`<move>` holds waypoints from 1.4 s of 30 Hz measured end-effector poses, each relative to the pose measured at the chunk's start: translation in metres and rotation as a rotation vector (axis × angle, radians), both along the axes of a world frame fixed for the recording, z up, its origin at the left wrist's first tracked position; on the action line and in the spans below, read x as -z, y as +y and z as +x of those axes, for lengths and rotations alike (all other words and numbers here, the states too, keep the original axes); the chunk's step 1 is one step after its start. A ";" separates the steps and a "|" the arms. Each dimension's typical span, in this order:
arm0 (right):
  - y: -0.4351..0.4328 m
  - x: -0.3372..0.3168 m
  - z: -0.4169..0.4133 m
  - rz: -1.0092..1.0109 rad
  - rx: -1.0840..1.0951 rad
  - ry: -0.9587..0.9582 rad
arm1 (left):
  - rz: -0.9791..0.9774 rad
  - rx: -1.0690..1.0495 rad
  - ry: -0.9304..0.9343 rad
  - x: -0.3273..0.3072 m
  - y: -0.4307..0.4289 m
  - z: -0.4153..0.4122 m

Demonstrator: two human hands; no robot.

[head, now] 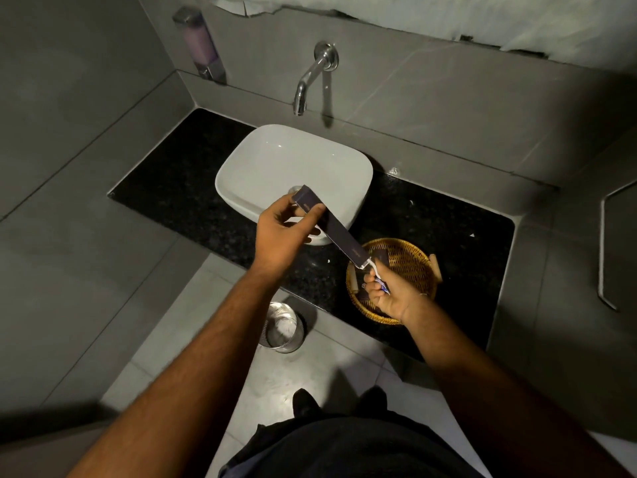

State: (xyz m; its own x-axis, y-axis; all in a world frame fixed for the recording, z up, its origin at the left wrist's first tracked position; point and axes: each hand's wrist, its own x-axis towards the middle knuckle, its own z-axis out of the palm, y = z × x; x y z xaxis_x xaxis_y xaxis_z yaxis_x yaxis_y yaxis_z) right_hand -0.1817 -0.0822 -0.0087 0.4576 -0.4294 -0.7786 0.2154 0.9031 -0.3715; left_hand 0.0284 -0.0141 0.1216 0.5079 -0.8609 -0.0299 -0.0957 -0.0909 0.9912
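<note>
A long dark slim box point(336, 229) slants over the front rim of the white basin point(275, 160). My left hand point(281, 232) grips its upper end. From the box's open lower end sticks a white item point(374, 270), possibly a toothbrush in a wrapper. My right hand point(393, 291) pinches that item just above a round wicker basket point(413, 260) on the black counter.
The basin sits on a black stone counter point(179, 188) under a chrome wall tap point(310, 77). A soap dispenser point(201, 46) hangs on the left wall. A steel bin point(282, 327) stands on the tiled floor below. The basket holds a few small packets.
</note>
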 end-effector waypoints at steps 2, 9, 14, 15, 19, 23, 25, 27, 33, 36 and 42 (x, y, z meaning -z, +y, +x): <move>-0.001 0.002 0.001 -0.026 -0.012 0.066 | 0.007 -0.038 0.042 0.007 0.004 0.007; -0.006 0.016 -0.002 -0.001 0.051 0.193 | 0.047 -0.327 0.333 0.036 0.035 0.052; -0.005 0.025 0.002 0.020 0.056 0.256 | 0.113 -0.525 0.833 0.076 0.089 0.092; -0.005 0.025 0.004 0.016 0.048 0.260 | 0.133 -0.584 0.918 0.086 0.102 0.097; -0.003 0.025 0.016 -0.017 0.023 0.267 | 0.340 -0.667 0.886 0.125 0.145 0.103; 0.000 0.023 0.024 -0.021 -0.005 0.309 | 0.468 -0.604 0.800 0.153 0.167 0.097; 0.005 0.019 0.025 -0.019 -0.021 0.343 | 0.521 -0.568 0.754 0.165 0.170 0.097; 0.010 0.015 0.025 -0.023 -0.042 0.408 | 0.562 -0.551 0.680 0.180 0.169 0.100; 0.029 0.012 0.015 -0.068 -0.173 0.588 | 0.667 -0.555 0.572 0.220 0.134 0.117; 0.044 0.024 0.006 -0.097 -0.127 0.606 | 0.818 -0.470 0.608 0.246 0.131 0.118; 0.059 0.034 0.002 -0.149 -0.075 0.635 | 0.996 -0.368 0.588 0.269 0.165 0.099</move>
State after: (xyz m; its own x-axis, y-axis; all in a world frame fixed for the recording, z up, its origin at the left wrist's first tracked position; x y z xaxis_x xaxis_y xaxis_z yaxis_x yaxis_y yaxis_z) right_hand -0.1796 -0.0230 -0.0422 -0.0385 -0.5382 -0.8419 -0.1485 0.8363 -0.5278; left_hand 0.1275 0.1509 -0.1471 0.4035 -0.1363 -0.9048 0.5374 -0.7651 0.3549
